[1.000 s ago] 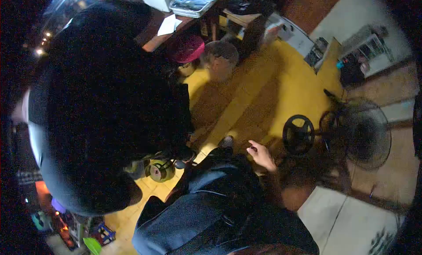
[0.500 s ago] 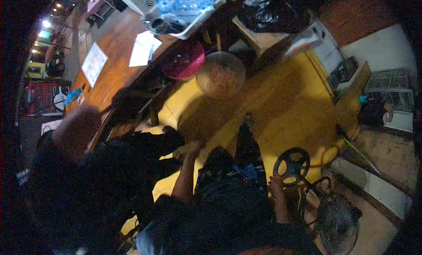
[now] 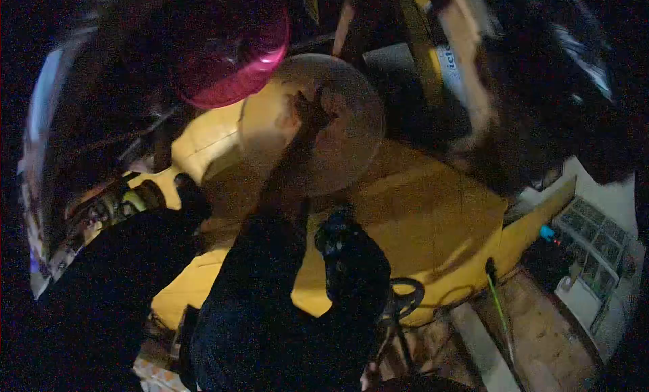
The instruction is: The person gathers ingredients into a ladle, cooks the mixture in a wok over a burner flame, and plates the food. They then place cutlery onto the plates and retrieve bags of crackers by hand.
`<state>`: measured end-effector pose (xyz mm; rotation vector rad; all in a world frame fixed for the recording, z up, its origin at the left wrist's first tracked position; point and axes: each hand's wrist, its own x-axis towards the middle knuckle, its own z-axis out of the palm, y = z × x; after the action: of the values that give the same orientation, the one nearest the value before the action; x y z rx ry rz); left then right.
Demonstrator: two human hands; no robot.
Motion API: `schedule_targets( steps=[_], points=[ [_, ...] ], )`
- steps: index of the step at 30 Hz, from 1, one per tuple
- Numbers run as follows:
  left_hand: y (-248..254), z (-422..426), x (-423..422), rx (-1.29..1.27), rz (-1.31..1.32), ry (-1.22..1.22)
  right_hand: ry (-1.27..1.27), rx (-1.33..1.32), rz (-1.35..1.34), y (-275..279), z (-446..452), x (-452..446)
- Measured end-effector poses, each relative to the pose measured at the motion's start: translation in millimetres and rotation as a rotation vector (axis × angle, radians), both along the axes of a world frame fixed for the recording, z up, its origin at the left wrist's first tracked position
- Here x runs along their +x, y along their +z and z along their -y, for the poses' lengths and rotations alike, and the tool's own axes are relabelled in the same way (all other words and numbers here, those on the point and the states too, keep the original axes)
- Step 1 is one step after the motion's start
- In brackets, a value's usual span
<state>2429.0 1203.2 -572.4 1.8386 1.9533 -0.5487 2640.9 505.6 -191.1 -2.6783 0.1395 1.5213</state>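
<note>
A large round translucent basin [image 3: 362, 138] stands on the yellow-lit floor, close to a pink basin [image 3: 233, 88]. My left hand [image 3: 314, 113] reaches down over the middle of the translucent basin. Its fingers look apart, with nothing visible in them, though the shadow blurs their outline. Whether they touch the basin I cannot make out. My right hand does not show; the dark clothing around my knees may hide it. Part of a black wheel-shaped stand [image 3: 405, 297] shows beside my leg.
A person's dark sleeve or leg [image 3: 128, 250] fills the left side. A green stick [image 3: 500, 304] leans at the lower right, near a gridded panel [image 3: 591, 236] and a small blue item [image 3: 546, 232]. Dark furniture legs [image 3: 343, 27] stand behind the basins.
My view has tipped down and closer to the basins. My left hand has moved from beside my knees to over the translucent basin. My right hand has left the black wheel-shaped stand.
</note>
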Motion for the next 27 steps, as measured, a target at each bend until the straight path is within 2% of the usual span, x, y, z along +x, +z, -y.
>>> schedule_targets(
  steps=[1,5,10,15,20,22,23,24,26,27],
  points=[
    [-14,-13,5,-0.042,-0.013,0.006,-0.001,-0.015,0.004,-10,-10,2],
    [-56,-34,3,0.124,0.085,0.137,0.024,-0.031,0.004,-37,-41,13],
    [-11,-16,-10,0.527,0.482,0.266,0.063,0.040,-0.009,-29,-56,24],
    [156,58,-37,0.760,0.815,0.327,0.200,0.250,0.000,9,-84,66],
    [351,169,-63,0.622,0.973,0.343,0.469,0.785,0.063,18,-184,85],
    [418,235,-64,0.558,0.992,0.358,0.544,0.848,-0.151,119,-256,29],
    [445,266,-61,0.518,1.011,0.371,0.574,0.851,-0.301,162,-286,0],
    [459,293,-60,0.482,1.019,0.394,0.644,0.877,-0.362,159,-306,-19],
    [489,355,-60,0.416,1.049,0.454,1.077,1.240,-0.423,188,-320,-65],
    [454,380,-61,0.561,1.161,0.369,1.164,1.314,-0.532,199,-325,-90]
  ],
)
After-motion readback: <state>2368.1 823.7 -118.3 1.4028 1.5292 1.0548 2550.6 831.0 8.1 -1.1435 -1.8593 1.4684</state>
